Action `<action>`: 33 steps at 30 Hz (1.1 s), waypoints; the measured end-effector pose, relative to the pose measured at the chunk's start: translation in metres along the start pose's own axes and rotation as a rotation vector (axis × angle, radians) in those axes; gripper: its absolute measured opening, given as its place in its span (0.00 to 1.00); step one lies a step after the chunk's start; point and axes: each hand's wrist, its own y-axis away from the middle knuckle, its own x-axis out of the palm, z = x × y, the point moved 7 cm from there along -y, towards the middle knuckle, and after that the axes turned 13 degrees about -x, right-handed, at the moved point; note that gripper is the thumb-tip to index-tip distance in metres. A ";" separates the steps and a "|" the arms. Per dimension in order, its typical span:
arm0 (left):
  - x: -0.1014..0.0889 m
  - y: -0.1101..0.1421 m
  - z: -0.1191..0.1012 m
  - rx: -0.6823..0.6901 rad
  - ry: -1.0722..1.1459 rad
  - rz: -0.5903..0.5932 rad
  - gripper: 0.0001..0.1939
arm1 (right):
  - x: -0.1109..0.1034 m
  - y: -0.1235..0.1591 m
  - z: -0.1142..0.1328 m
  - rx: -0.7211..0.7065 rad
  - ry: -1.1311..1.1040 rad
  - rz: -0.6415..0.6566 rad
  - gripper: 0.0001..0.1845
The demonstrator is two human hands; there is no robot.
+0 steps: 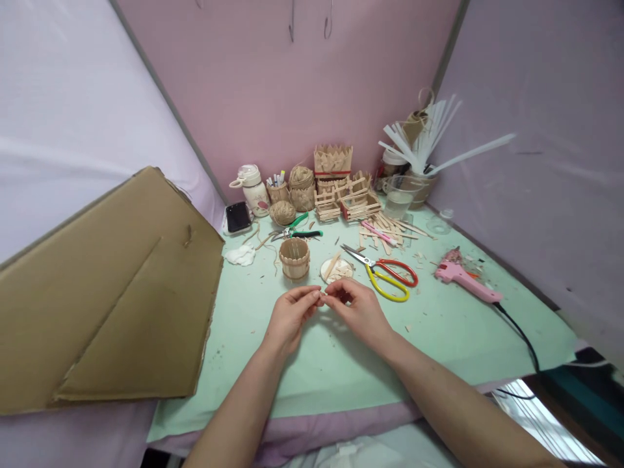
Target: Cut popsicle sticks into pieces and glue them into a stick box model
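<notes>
My left hand (pixel 292 312) and my right hand (pixel 355 307) meet over the pale green table (pixel 439 331), fingertips pinched together on something small that I cannot make out. Just beyond them stands a small barrel of wooden sticks (pixel 294 258). Beside it lies a round wooden disc (pixel 336 269) with a stick on it. Red and yellow scissors (pixel 387 274) lie to the right of the disc.
A large cardboard sheet (pixel 112 292) leans at the left. A pink glue gun (pixel 463 276) with a black cord lies at right. At the back stand wooden stick crates (pixel 344 198), twine balls (pixel 283 212), green pliers (pixel 297 231), a phone (pixel 238 216), loose sticks (pixel 385 229) and a glass (pixel 400 195).
</notes>
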 end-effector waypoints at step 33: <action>-0.011 -0.007 0.003 -0.182 0.208 0.132 0.07 | -0.232 0.046 -0.111 0.455 0.955 0.046 0.22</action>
